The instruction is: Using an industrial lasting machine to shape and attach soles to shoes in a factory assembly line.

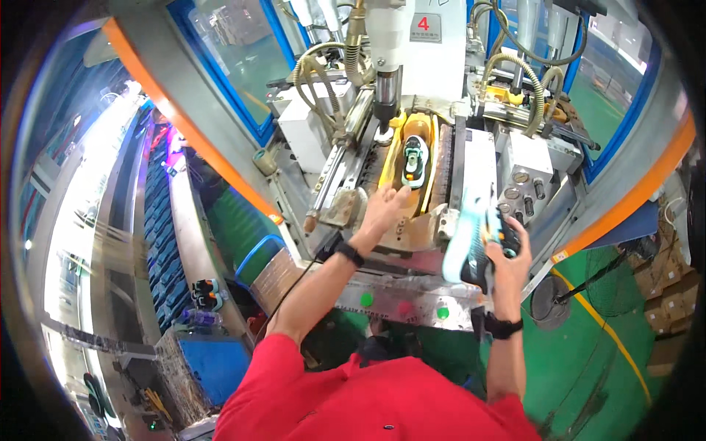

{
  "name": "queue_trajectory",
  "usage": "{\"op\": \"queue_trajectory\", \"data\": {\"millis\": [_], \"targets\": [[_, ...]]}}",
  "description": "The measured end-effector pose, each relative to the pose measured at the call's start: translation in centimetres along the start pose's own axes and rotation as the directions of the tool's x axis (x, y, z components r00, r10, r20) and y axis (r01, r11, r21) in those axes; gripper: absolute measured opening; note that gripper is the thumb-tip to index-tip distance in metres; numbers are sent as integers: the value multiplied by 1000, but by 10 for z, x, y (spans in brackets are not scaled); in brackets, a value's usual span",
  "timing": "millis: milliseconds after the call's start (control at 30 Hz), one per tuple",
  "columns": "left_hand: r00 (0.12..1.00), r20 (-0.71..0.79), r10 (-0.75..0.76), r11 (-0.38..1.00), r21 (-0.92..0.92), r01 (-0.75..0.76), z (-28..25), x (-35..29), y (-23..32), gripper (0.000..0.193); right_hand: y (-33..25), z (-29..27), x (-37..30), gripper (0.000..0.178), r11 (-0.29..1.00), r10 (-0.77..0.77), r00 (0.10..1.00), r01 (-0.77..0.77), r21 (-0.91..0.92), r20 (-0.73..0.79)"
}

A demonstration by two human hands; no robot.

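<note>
In the middle of the machine, a black shoe with pale mint trim (415,156) sits in a long yellow cradle (435,158). My left hand (384,211) reaches to the cradle's near end, close to the shoe's near tip. Its fingers look apart and hold nothing; whether they touch the shoe I cannot tell. Off to the right, my right hand (511,257) is closed around a second shoe (471,246), black with a thick pale mint sole and orange bits. That shoe is tilted, its sole turned to the left, and slightly blurred.
A metal press cylinder (387,92) hangs by the cradle's far left. Valve knobs (518,192) stand on the right. The front panel (401,301) carries green and red buttons. At left, another shoe (207,294) lies beside a conveyor (163,242). A fan (551,300) stands at right.
</note>
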State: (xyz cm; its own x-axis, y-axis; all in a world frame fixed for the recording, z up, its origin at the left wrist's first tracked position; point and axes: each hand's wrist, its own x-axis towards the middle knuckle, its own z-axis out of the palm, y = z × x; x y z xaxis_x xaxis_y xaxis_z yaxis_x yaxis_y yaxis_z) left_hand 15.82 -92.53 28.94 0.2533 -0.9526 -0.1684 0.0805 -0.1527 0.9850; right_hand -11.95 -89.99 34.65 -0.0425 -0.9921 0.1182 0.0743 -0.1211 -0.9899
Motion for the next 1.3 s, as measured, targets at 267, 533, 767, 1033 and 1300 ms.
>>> {"op": "queue_trajectory", "data": {"millis": [267, 533, 767, 1033, 1300], "targets": [[949, -281, 141, 782, 619, 67, 29, 194, -62, 89, 2, -51, 19, 53, 964, -80, 943, -9, -265, -324], [956, -232, -178, 984, -63, 168, -12, 187, -57, 29, -2, -5, 139, 50, 821, -196, 973, 94, -564, -123], [937, 134, -323, 787, -511, 345, -85, -25, 15, 33, 67, 144, 294, 64, 525, 150, 958, 133, -840, 246], [901, -382, -204, 883, -470, 1, -174, -218, 20, 49, 205, 280, 262, 39, 345, -45, 973, 229, -910, 227], [595, -744, -305, 832, -512, -214, -149, -298, -20, 27, 130, 260, 163, 51, 462, -275, 857, 515, -722, 435]]}}
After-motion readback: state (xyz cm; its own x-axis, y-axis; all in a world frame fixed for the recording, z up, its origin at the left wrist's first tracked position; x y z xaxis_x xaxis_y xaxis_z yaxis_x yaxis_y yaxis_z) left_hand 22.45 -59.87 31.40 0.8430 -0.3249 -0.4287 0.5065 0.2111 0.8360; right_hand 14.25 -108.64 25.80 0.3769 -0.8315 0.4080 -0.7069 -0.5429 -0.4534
